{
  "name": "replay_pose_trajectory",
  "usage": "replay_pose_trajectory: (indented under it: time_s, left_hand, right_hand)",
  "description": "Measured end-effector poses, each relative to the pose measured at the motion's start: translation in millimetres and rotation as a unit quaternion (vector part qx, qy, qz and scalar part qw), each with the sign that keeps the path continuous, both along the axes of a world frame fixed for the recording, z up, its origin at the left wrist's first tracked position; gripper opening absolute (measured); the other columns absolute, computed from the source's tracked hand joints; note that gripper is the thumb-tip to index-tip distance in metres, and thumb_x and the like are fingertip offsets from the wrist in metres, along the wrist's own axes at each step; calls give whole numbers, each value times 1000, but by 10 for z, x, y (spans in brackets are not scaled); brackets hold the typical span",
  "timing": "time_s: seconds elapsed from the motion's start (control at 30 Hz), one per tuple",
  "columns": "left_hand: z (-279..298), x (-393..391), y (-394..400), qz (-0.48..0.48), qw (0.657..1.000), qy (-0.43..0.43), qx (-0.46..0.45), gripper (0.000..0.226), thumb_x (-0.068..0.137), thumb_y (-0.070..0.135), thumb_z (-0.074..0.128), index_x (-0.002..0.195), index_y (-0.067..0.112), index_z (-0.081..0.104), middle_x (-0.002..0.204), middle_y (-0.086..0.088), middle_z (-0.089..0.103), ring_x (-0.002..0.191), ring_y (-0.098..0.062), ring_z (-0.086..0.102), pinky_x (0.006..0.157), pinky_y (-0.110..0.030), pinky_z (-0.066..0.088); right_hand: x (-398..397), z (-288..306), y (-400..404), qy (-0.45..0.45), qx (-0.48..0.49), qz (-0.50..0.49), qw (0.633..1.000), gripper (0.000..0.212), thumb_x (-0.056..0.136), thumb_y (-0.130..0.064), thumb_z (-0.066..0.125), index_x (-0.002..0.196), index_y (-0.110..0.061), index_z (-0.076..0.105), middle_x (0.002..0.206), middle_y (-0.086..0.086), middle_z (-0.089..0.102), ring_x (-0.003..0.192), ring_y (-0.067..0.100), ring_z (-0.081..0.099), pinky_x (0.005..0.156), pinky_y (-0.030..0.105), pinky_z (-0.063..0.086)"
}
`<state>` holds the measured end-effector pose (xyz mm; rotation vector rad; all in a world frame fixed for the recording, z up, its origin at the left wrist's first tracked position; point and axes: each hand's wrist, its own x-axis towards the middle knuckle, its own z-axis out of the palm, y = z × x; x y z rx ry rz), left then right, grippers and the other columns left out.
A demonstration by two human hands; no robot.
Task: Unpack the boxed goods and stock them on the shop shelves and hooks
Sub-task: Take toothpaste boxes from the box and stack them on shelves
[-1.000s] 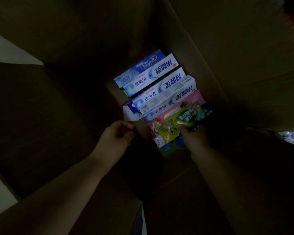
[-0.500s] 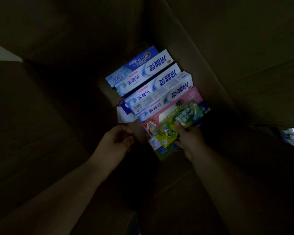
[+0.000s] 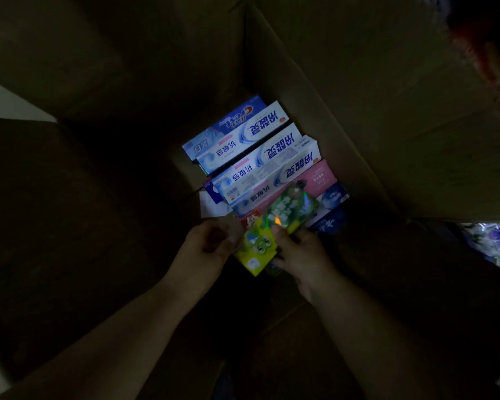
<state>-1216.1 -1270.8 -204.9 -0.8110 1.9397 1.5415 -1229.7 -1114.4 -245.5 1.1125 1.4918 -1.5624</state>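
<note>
Deep inside a dim cardboard box (image 3: 315, 90) lies a stack of toothpaste cartons: blue-and-white ones (image 3: 251, 148) at the far end, a pink one (image 3: 321, 177) and a dark blue one (image 3: 329, 223) nearer me. A green-and-yellow carton (image 3: 274, 226) is lifted off the stack and tilted. My right hand (image 3: 300, 252) is shut on its near end from the right. My left hand (image 3: 211, 249) touches its yellow end from the left, fingers curled at the edge.
The box's brown walls rise on all sides, and its flaps spread left and right. A white slip of paper (image 3: 211, 204) lies on the box floor left of the stack. Blue-and-white packaged goods (image 3: 497, 243) show outside the box at right.
My right hand has lifted the green-and-yellow carton off the stack and drawn it toward me. My left hand has moved right and now touches its yellow end.
</note>
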Motion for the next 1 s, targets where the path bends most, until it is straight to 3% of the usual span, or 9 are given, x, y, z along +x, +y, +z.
replay_pose_trajectory:
  time_s: [0.07, 0.2, 0.27, 0.4, 0.6, 0.7, 0.9, 1.0]
  left_hand:
    - [46, -25, 8, 18, 1000, 11, 22, 18, 91, 8, 58, 84, 25, 59, 79, 9, 65, 65, 12, 60, 68, -14, 45]
    - [126, -51, -25, 1, 997, -36, 75, 7, 91, 20, 60, 89, 24, 64, 71, 10, 72, 64, 6, 64, 56, -9, 46]
    - [153, -40, -60, 4, 995, -55, 79, 6, 91, 17, 61, 89, 21, 65, 66, 11, 71, 60, 4, 64, 53, -10, 47]
    - [215, 26, -140, 26, 994, -83, 69, 8, 90, 22, 62, 96, 17, 65, 80, 0, 71, 62, -2, 66, 55, -16, 51]
    - [344, 36, -255, 118, 991, -52, 34, 15, 91, 17, 60, 102, 8, 61, 85, -8, 66, 60, -10, 63, 48, -17, 51]
    - [391, 10, -335, 142, 989, -26, 14, 16, 92, 18, 59, 105, 10, 61, 82, -4, 66, 55, -1, 62, 47, -16, 51]
    - [417, 96, -411, 133, 991, -21, 1, 21, 91, 22, 59, 109, 12, 63, 92, -5, 71, 70, -9, 67, 60, -24, 55]
    - [419, 115, -379, 127, 991, -32, 5, 22, 90, 24, 60, 110, 14, 62, 89, -1, 70, 66, -5, 67, 54, -20, 54]
  right_hand:
    - [58, 159, -71, 5, -71, 14, 997, 29, 95, -21, 56, 121, -10, 58, 116, 11, 67, 102, 21, 66, 77, 29, 57]
    - [119, 321, -162, 17, -138, 45, 989, 28, 97, -19, 51, 123, -10, 58, 119, 6, 67, 109, 19, 64, 84, 27, 56]
    - [126, 355, -176, 22, -134, 65, 989, 25, 96, -21, 51, 119, -14, 60, 117, 4, 68, 107, 17, 64, 83, 27, 55]
    - [133, 425, -203, 18, -112, 99, 989, 18, 96, -25, 52, 111, -21, 62, 107, -1, 69, 98, 12, 65, 77, 25, 53]
    - [145, 519, -114, -10, -19, 71, 997, 14, 99, -19, 48, 93, -24, 59, 97, 4, 65, 86, 12, 62, 77, 24, 50]
    - [186, 566, -13, -2, -2, 62, 998, 15, 99, -13, 48, 94, -19, 61, 86, 3, 64, 79, 11, 60, 72, 22, 49]
    - [236, 601, 88, 15, -27, 29, 999, 14, 97, -11, 52, 92, -21, 59, 91, 5, 65, 83, 12, 63, 73, 20, 51]
    - [231, 571, 112, 7, -23, 24, 999, 12, 96, -11, 53, 102, -17, 61, 96, 7, 65, 88, 14, 63, 73, 21, 50]
